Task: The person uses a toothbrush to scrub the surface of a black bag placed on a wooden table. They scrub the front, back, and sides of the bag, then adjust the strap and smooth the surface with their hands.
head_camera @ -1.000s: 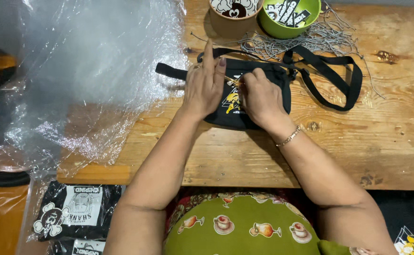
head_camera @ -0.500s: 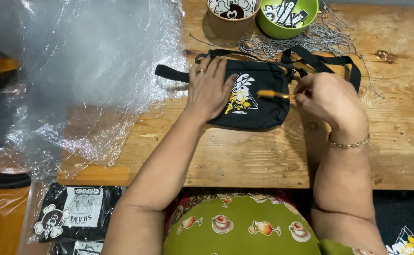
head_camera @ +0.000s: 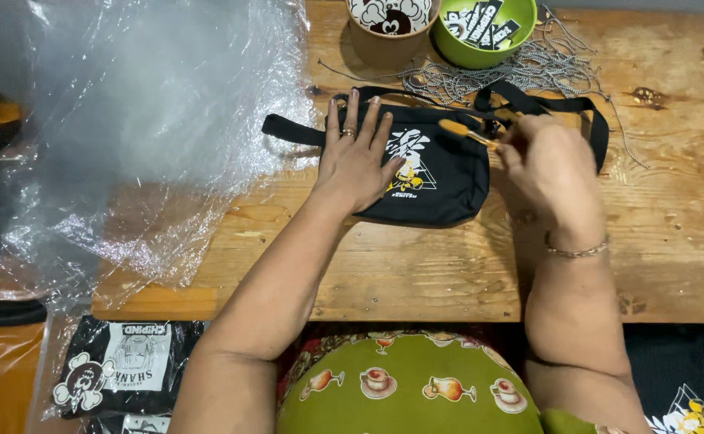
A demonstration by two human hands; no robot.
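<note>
Table (head_camera: 416, 265) of bare wood, worn, with a small black pouch bag (head_camera: 440, 173) lying flat near its far middle — white and yellow print on the front, black strap (head_camera: 585, 120) looping off to the right. Left hand (head_camera: 356, 157) rests flat on the bag's left half, fingers spread and open, a ring on one finger; it grips nothing, only presses down. Right hand (head_camera: 549, 165) sits at the bag's right end, fingers curled closed around a small orange-yellow piece (head_camera: 464, 133) at the top edge — whether that is a zip pull or a tag cannot be told. A thin bracelet (head_camera: 577, 251) circles that wrist. Behind the bag: a tangle of grey cord (head_camera: 521, 68), a green bowl (head_camera: 485, 32) of black-and-white labels, a brown bowl (head_camera: 388, 32). Crumpled clear plastic sheeting (head_camera: 127, 137) covers the table's left end. Packed black items (head_camera: 119, 370) lie below the table edge, lower left.
</note>
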